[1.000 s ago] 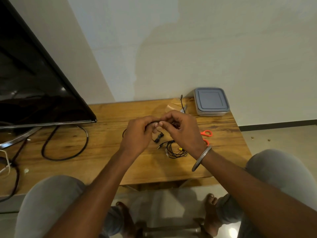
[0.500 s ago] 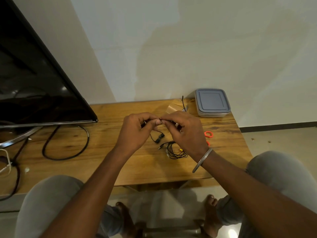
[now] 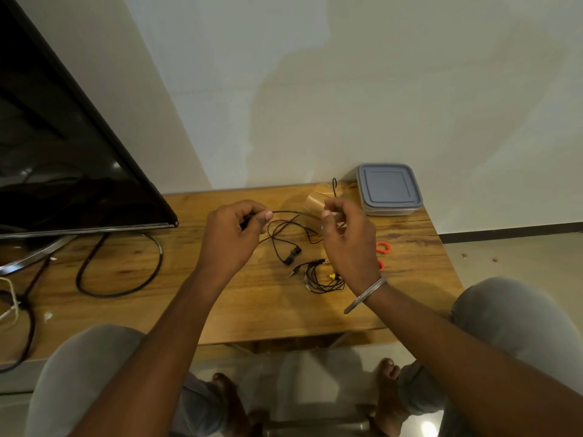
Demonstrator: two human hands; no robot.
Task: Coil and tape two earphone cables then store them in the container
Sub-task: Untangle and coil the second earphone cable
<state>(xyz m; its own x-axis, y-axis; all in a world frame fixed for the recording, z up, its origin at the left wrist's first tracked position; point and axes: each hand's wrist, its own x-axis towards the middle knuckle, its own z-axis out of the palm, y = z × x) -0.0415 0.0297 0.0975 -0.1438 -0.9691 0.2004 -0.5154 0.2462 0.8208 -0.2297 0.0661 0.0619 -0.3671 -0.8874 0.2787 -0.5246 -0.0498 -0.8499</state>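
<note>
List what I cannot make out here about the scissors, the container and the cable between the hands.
All in the head view:
- scissors: the right hand hides the blades; only the orange handles show.
- container: it is closed, so the inside is hidden.
- earphone cable: curled fingers hide the parts inside the left hand and the right hand.

Television (image 3: 63, 168) at table (image 3: 220, 304) left; container (image 3: 389, 189) at far right corner, tape roll (image 3: 315, 201) just left of it. Coiled earphone (image 3: 321, 279) near centre (scissors (image 3: 383, 247) to its right). Loose cable (image 3: 284, 228) above table, between left hand (image 3: 233, 234) and right hand (image 3: 347, 241).
</note>
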